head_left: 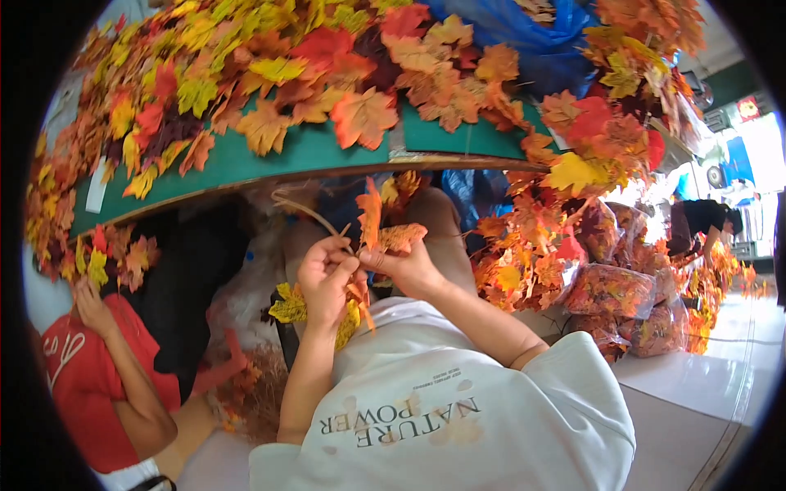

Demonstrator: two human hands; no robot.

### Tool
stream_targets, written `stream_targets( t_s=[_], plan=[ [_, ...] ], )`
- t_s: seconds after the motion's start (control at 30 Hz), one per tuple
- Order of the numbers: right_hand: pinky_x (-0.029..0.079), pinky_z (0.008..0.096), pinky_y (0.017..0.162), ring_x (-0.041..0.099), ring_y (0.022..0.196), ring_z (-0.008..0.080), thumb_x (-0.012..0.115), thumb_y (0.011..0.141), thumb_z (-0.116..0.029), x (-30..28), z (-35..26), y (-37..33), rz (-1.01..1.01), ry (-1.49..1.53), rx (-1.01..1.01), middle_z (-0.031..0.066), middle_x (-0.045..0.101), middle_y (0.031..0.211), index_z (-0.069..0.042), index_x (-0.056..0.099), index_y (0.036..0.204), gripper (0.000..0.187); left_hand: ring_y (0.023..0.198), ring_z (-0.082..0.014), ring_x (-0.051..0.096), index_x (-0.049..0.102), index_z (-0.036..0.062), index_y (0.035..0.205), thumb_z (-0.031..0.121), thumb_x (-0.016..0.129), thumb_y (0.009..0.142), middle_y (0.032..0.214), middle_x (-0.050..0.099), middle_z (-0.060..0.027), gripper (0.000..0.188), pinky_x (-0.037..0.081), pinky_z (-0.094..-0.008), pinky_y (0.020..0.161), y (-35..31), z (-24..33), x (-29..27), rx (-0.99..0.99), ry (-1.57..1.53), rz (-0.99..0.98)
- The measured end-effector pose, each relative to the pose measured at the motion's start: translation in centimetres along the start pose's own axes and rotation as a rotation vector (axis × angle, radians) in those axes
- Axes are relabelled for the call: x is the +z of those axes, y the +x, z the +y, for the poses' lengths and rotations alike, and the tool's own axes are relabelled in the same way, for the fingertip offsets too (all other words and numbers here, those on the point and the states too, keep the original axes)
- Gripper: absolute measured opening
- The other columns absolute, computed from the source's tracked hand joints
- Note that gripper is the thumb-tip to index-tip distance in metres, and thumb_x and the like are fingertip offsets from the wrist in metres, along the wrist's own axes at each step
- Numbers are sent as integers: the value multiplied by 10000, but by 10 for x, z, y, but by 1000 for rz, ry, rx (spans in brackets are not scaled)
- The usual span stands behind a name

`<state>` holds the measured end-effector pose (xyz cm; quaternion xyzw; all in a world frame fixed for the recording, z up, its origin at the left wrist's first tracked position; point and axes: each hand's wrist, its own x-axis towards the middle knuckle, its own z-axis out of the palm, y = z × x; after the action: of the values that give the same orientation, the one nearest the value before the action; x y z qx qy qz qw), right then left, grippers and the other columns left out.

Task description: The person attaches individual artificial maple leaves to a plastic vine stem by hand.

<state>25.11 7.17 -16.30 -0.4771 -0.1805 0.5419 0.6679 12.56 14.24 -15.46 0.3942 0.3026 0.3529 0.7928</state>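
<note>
Near, the person's pale shirt (458, 376) filled the lower middle, and both bare forearms reached away from it, elbows bent and wrists drawn inward. The left hand (322, 278) stood nearly upright, its thumb and fingers clamped on a thin tan stem (307, 210); the right hand (413, 266) came in lower and slanted, pinching the orange leaves (371, 214) near their base. The hands met fingertip to fingertip above the lap, so the exact join of leaf and stem was hidden. A yellow leaf (288, 304) showed just left of the left hand, partly covered by it.

To the left sat a co-worker in a red shirt (110, 376), cut off by the dark rim; what that person's raised hand (94, 307) held was hard to make out. To the right, clear bags (610, 290) of leaves were piled. Farther, a green surface (233, 169) lay mostly hidden under a leaf heap (262, 49), beside crumpled blue plastic (524, 37). Glare blurred the far right.
</note>
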Motion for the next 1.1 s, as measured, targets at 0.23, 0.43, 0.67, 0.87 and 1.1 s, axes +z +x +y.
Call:
stream_targets(
  t_s=[0.23, 0.43, 0.67, 0.87, 1.1],
  plan=[
    [491, 238, 674, 583, 760, 85, 670, 810, -47, -2, -7, -2, 56, -39, -67, 34, 635, 874, 11, 587, 964, 185, 630, -141, 602, 524, -30, 1103, -53, 556, 831, 739, 576, -63, 275, 536, -270, 583, 4, 13, 6, -44, 96, -168],
    [487, 234, 641, 582, 719, 82, 658, 819, -46, -1, -1, -1, 71, -74, -95, 36, 638, 821, 6, 600, 891, 106, 566, -141, 593, 518, -34, 1057, -86, 532, 812, 723, 591, -90, 250, 515, -251, 517, 5, 6, 7, -2, 109, -83],
    [492, 237, 687, 585, 765, 90, 656, 814, -24, -2, 7, 1, 81, -105, -73, 27, 630, 848, -3, 609, 892, 94, 635, -133, 623, 534, -29, 1023, -121, 534, 786, 747, 595, -73, 254, 519, -223, 578, 8, -4, 0, -27, 108, -47],
    [507, 262, 776, 583, 880, 118, 609, 858, -43, -19, 7, 2, -104, -193, 8, 43, 573, 1001, -36, 414, 1207, 400, 818, -99, 583, 559, -1, 1084, -14, 568, 848, 906, 603, -46, 236, 486, -229, 742, 12, 23, -8, -61, 190, -298],
    [498, 247, 664, 588, 751, 112, 527, 929, -153, 2, -5, 0, -240, 42, 224, 44, 590, 858, 2, 541, 1035, 188, 789, -147, 596, 599, 14, 992, 84, 571, 888, 849, 613, -64, 129, 505, -281, 745, 16, 15, -12, -52, -160, -120]
  ],
)
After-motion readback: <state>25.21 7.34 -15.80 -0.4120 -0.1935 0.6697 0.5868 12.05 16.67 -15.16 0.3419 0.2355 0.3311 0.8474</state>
